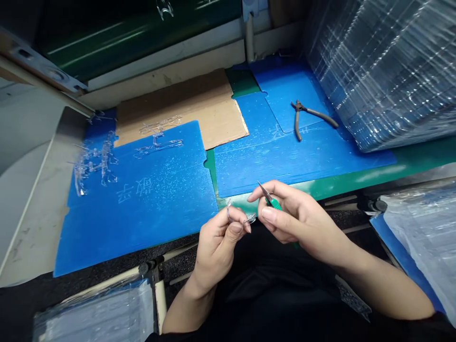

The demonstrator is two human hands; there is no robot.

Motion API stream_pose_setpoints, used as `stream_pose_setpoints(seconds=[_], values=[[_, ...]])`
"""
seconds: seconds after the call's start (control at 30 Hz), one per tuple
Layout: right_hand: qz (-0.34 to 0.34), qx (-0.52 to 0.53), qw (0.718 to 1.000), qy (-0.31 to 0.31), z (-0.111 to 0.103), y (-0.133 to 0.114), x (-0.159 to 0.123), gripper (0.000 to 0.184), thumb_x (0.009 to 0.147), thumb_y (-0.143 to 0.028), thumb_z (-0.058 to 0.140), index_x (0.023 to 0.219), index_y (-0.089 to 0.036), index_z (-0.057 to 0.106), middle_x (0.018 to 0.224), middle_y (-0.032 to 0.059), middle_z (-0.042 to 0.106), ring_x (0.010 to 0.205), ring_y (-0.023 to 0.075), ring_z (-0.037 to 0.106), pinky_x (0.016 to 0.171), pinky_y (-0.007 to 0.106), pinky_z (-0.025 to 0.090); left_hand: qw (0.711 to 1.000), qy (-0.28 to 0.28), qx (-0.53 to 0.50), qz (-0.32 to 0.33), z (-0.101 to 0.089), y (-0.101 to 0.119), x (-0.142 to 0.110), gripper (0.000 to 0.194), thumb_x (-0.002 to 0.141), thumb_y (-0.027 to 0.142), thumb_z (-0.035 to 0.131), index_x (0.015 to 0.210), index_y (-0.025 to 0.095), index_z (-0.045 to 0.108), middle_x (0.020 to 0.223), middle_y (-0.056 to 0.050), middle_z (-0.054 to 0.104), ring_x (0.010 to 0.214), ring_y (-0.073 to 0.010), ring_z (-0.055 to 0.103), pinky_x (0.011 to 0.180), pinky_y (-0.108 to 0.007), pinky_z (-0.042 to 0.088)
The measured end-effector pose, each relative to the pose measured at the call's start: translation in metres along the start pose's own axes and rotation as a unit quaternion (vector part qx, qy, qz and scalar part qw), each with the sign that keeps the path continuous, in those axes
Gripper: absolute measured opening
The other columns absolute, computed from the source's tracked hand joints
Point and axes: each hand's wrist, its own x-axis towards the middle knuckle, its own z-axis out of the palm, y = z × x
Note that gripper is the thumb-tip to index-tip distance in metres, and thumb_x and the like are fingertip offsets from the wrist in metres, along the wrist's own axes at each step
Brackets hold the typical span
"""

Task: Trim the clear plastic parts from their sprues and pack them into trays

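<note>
In the head view, locate the small clear plastic piece (251,219) just below the centre of the frame, clamped between the thumb and forefinger of the left hand (216,249). Locate the green-handled knife (275,204) to its right, gripped in the curled fingers of the right hand (294,213). For blade work on so slight a part, judged the likely step in hand, support the piece close to the point of contact and pinch firmly without bending it. Apply short, light strokes; direct the edge clear of the left fingertips, and brace one hand against the other for steadiness. Beware of slips: expect slick and possibly brittle plastic. For pose, note the left forearm rising from the bottom of the frame, back of the hand to the left, fingertips to the right. Note the right forearm entering from the lower right, forefinger extended leftwards behind the blade (264,192). Observe the blade tip angled to the upper left, apart from the piece. Cannot tell whether hand touches hand. For reference, see further clear plastic parts (108,159) on the blue sheet (160,209) at left, and cutters (298,107) at upper right.
</note>
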Motion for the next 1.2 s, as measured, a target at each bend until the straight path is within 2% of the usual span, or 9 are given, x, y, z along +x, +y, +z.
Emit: stream_pose_setpoints(seconds=[0.2,0.27,0.33,0.4,0.5,0.6,0.7,1.0,1.2], values=[[0.029,0.083,0.996,-0.029,0.003,0.007,0.005,0.026,0.106,-0.044,0.070,0.112,-0.021,0.060,0.075,-0.0071,0.051,0.052,0.0061,0.034,0.044,0.019,0.026,1.000,-0.018,0.009,0.024,0.008,0.000,-0.001,0.027,0.112,0.042,0.057,0.099,0.023,0.072,0.083,-0.003,0.065,0.074,-0.0155,0.055,0.068,-0.030,0.041],[0.025,0.044,0.999,-0.015,0.000,0.009,0.002,0.024,0.109,-0.045,0.063,0.118,-0.022,0.058,0.076,-0.0071,0.052,0.051,0.0066,0.032,0.045,0.021,0.028,0.999,-0.022,-0.043,0.022,0.011,-0.002,0.000,0.034,0.113,0.049,0.053,0.100,0.022,0.070,0.083,-0.004,0.064,0.074,-0.0164,0.054,0.068,-0.032,0.041],[-0.011,-0.076,0.997,0.011,-0.004,0.012,-0.002,0.019,0.113,-0.040,0.057,0.119,-0.022,0.059,0.083,-0.0042,0.056,0.056,0.0084,0.041,0.049,0.023,0.035,0.996,-0.019,-0.090,0.021,0.013,-0.003,0.000,0.041,0.114,0.052,0.046,0.098,0.021,0.068,0.082,-0.005,0.061,0.071,-0.0164,0.051,0.066,-0.033,0.039],[-0.092,-0.230,0.968,0.031,-0.005,0.016,-0.008,0.013,0.116,-0.029,0.051,0.119,-0.021,0.060,0.093,0.0010,0.061,0.073,0.0122,0.055,0.063,0.026,0.046,0.993,-0.015,-0.112,0.024,0.014,-0.005,0.001,0.042,0.115,0.050,0.043,0.095,0.020,0.066,0.079,-0.004,0.057,0.068,-0.0149,0.045,0.063,-0.032,0.036],[-0.236,-0.380,0.894,0.038,-0.004,0.023,-0.017,0.016,0.114,-0.015,0.048,0.123,-0.020,0.060,0.103,0.0052,0.066,0.091,0.0160,0.063,0.080,0.029,0.053,0.993,-0.013,-0.114,0.025,0.015,-0.006,0.000,0.042,0.115,0.047,0.044,0.091,0.019,0.065,0.077,-0.003,0.055,0.067,-0.0134,0.046,0.060,-0.029,0.036],[-0.308,-0.446,0.839,0.046,-0.002,0.030,-0.021,0.022,0.114,-0.015,0.051,0.134,-0.017,0.060,0.107,0.0057,0.070,0.086,0.0153,0.066,0.074,0.027,0.053,0.994,-0.007,-0.106,0.003,0.016,-0.006,-0.003,0.042,0.116,0.044,0.043,0.093,0.019,0.067,0.083,-0.004,0.060,0.073,-0.0131,0.056,0.062,-0.025,0.042],[-0.325,-0.480,0.813,0.060,0.000,0.033,-0.022,0.026,0.116,-0.019,0.050,0.139,-0.014,0.061,0.107,0.0058,0.074,0.082,0.0145,0.068,0.068,0.028,0.052,0.994,-0.019,-0.106,-0.015,0.015,-0.006,-0.006,0.042,0.117,0.043,0.042,0.097,0.019,0.069,0.087,-0.005,0.063,0.076,-0.0131,0.061,0.063,-0.023,0.046],[-0.327,-0.469,0.818,0.060,0.002,0.036,-0.026,0.041,0.117,-0.017,0.049,0.157,-0.011,0.054,0.104,0.0053,0.075,0.078,0.0120,0.069,0.068,0.025,0.054,0.996,-0.045,-0.080,0.020,0.015,-0.007,-0.005,0.044,0.117,0.043,0.039,0.093,0.019,0.067,0.076,-0.002,0.059,0.065,-0.0122,0.052,0.060,-0.027,0.038],[-0.311,-0.431,0.845,0.059,0.005,0.041,-0.027,0.047,0.115,-0.012,0.052,0.162,-0.013,0.052,0.104,0.0048,0.074,0.078,0.0118,0.068,0.069,0.025,0.055,0.996,-0.045,-0.040,0.066,0.016,-0.008,-0.005,0.043,0.117,0.042,0.037,0.092,0.019,0.065,0.076,-0.002,0.061,0.063,-0.0129,0.052,0.060,-0.029,0.038]])
